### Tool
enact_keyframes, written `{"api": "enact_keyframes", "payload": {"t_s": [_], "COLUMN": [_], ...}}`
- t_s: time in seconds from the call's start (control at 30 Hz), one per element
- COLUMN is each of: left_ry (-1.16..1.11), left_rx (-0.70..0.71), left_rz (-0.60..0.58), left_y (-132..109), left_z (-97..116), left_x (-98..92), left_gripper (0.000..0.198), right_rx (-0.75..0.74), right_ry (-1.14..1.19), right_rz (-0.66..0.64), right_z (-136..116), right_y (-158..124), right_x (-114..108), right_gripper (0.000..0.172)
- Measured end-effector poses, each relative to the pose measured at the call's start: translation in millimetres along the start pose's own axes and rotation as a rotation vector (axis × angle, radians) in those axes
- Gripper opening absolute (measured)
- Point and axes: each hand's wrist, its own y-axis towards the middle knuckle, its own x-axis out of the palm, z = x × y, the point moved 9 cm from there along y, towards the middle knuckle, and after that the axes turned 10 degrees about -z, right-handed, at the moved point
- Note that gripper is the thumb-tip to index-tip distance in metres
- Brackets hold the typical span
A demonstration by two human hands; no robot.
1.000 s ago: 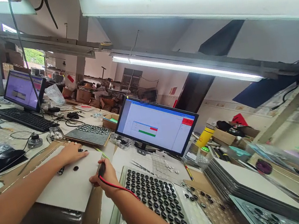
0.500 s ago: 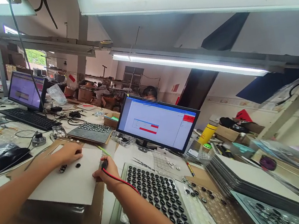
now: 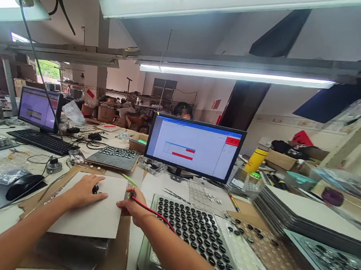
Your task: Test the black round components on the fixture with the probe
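My left hand [image 3: 86,192] lies over a white board [image 3: 92,220], thumb and fingers apart. Small round black pieces [image 3: 95,188] sit between the thumb and forefinger; whether the fingers press on them I cannot tell. My right hand [image 3: 134,204] is closed at the board's right edge, around a black-ended tool [image 3: 132,194] with a red and black cable [image 3: 152,212] running back over the wrist. The tool's tip is hidden by the fingers. Beneath my right forearm is a tray of black round pieces [image 3: 192,230] in rows.
Beyond the hands stand a lit monitor [image 3: 193,146] and a grey plate with small parts [image 3: 114,158]. A mouse [image 3: 24,185] and keyboard [image 3: 40,142] are at left. At right is a stack of boards [image 3: 307,219]. A person's head [image 3: 183,111] shows behind the monitor.
My left hand has opened from a curled shape and come over the loose black pieces. My right hand stays closed on the tool. The whole view has shifted slightly.
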Motion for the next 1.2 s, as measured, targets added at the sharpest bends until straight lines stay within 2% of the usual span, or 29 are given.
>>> {"api": "enact_keyframes", "payload": {"t_s": [0.2,0.37,0.5,0.7,0.8,0.87,0.97,1.07,1.2], "left_ry": [0.026,0.006,-0.012,-0.065,-0.076,-0.069,-0.052,-0.038,-0.027], "left_rx": [0.033,0.107,0.108,0.172,0.214,0.239,0.262,0.267,0.301], "left_rz": [0.080,0.096,0.144,0.062,0.038,0.035,0.042,0.063,0.092], "left_y": [-5,-7,-8,-6,-11,-15,-18,-18,-18], "left_z": [9,14,13,24,31,34,32,27,25], "left_x": [4.1,6.4,0.8,3.1,2.0,1.6,4.8,9.8,7.5], "left_gripper": [0.033,0.028,0.034,0.031,0.028,0.026,0.024,0.024,0.022], "right_rx": [0.058,0.026,0.009,0.022,0.025,0.021,-0.009,-0.075,-0.182], "right_ry": [-0.052,-0.068,-0.057,-0.025,0.009,0.033,0.071,0.099,0.135], "right_rz": [0.074,0.116,0.100,0.040,0.034,0.053,0.113,0.194,0.328], "right_z": [-5,-14,-19,-26,-32,-36,-42,-48,-48], "right_y": [-4,-8,-16,-30,-38,-44,-55,-77,-125], "right_x": [0,-6,-13,-15,-23,-37,-70,-116,-185], "right_gripper": [0.031,0.029,0.027,0.029,0.028,0.028,0.028,0.025,0.019]}}
